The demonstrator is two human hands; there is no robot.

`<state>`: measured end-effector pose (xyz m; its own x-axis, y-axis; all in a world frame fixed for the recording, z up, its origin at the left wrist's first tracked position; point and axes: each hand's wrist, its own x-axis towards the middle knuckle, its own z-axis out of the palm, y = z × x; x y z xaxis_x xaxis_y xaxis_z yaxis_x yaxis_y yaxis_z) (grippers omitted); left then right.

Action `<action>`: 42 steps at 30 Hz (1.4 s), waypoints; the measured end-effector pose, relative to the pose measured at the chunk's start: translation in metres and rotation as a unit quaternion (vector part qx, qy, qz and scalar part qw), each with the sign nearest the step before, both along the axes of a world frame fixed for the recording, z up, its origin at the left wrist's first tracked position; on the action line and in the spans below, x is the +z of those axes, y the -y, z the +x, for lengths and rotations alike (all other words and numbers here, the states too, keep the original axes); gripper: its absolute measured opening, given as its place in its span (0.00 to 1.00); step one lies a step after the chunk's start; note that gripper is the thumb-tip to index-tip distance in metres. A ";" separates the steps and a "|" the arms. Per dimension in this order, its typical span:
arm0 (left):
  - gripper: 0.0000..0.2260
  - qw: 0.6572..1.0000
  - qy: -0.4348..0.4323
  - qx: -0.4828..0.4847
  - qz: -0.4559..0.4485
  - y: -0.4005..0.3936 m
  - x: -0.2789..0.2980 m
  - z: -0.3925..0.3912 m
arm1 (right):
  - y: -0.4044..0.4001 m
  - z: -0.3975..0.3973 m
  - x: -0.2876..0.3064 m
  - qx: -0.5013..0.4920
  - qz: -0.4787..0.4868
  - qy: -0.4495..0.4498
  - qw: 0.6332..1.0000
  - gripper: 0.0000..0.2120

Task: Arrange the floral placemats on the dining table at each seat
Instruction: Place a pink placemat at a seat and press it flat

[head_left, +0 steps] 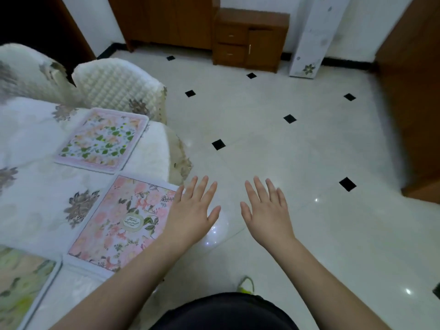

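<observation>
Both hands are spread flat with straight fingers and hold nothing: the left hand (194, 211) hovers at the right edge of the tabletop (31, 210), its fingers just over the corner of the pink floral placemat (121, 225), while the right hand (267, 215) hangs over the tiled floor (297, 151), clear of the table. A second placemat with green leaves (102, 139) lies near the far right corner, before a quilted chair (116, 84). A greenish third placemat (21, 287) sits at the near edge.
</observation>
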<state>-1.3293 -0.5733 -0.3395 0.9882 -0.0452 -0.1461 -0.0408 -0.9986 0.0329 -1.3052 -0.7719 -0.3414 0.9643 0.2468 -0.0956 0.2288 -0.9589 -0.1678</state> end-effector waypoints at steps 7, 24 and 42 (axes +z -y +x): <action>0.35 0.993 -0.029 0.115 -0.005 -0.016 0.001 -0.003 | -0.029 0.040 -0.012 0.109 0.001 -0.012 0.994 0.29; 0.29 0.962 -0.007 0.270 -0.023 -0.136 -0.042 -0.035 | -0.190 0.089 -0.021 0.321 -0.030 -0.020 0.946 0.36; 0.29 0.898 -0.100 0.419 -0.090 -0.171 -0.096 -0.036 | -0.300 0.104 -0.086 0.515 -0.077 -0.030 0.853 0.26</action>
